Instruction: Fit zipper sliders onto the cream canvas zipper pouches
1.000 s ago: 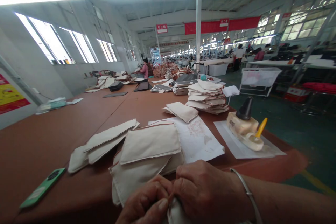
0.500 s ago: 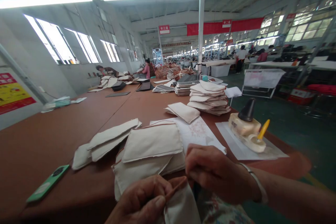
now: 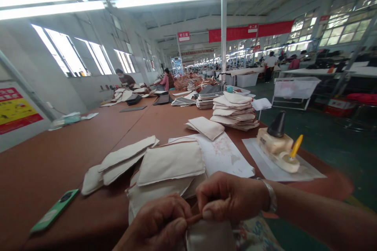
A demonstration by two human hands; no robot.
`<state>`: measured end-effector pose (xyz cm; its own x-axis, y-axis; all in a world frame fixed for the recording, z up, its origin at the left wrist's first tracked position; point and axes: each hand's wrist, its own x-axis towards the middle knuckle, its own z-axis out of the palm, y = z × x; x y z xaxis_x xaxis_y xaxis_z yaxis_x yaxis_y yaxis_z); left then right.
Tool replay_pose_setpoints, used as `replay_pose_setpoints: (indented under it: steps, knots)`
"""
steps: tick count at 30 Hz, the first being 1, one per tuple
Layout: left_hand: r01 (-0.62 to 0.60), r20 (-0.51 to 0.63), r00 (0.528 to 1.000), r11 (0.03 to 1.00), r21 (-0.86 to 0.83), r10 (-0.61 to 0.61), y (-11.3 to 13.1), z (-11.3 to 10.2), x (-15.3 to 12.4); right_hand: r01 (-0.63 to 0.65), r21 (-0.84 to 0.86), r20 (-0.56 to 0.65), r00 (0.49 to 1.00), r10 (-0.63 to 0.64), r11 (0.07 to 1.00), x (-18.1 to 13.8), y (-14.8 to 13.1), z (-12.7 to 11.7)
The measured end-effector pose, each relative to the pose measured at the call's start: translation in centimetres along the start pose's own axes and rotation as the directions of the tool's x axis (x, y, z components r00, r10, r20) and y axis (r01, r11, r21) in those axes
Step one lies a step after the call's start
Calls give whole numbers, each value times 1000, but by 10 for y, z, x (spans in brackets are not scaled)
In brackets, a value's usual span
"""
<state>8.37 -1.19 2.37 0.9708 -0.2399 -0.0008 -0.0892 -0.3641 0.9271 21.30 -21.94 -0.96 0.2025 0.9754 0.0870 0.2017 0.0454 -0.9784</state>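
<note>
Low in the view, my left hand pinches the brown edge of a cream fabric piece. My right hand is closed on the same brown edge, thumb and fingers pressed together a short way to the right. Between the two hands the brown strip runs taut; the lower part of the piece is cut off by the frame. Just beyond my hands lies a pile of cream fabric pieces with brown edging. To its left, more cream pieces overlap one another.
A green phone lies at the left on the brown table. At the right, a container with a black cone top and a yellow-handled tool stand on paper. Stacked cream pieces are behind. Co-workers are farther back.
My right hand has come down and left, and now grips the brown edge beside my left hand. The view has tilted slightly upward.
</note>
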Motion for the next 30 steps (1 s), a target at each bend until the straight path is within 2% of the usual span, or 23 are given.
replay_pose_setpoints:
  steps: [4,7,10,12,14,17,19,21,24,30]
  knots:
    - [-83,-11,996,996,44,83,-5,5,8,-10,-60,-56,998,6,998,-4,-2,0]
    - [-163,-38,985,984,69,166,-7,10,13,-35,-26,-28,999,35,999,-3,-2,-1]
    - [-180,-53,982,981,71,184,-3,12,15,-54,-20,-24,998,54,998,-3,0,-2]
    - [-120,-21,992,993,16,121,1,10,16,-27,-13,-29,999,26,1000,-6,0,-5]
    - [11,22,1000,999,-44,-10,6,6,16,15,0,-8,1000,-15,1000,-11,-1,-9]
    - [196,41,980,976,-94,-192,6,4,17,13,0,34,999,-13,1000,-19,1,-16]
    - [277,77,961,940,-199,-266,0,7,19,-32,2,24,999,32,999,-23,5,-17]
    - [337,150,941,875,-346,-303,-8,12,21,-73,28,-5,997,73,997,-24,10,-17]
    - [353,197,935,800,-484,-294,-18,19,24,-90,59,-46,995,93,994,-24,16,-16]
    - [378,189,925,833,-403,-329,-17,28,28,-109,112,-32,993,113,988,-25,25,-16]
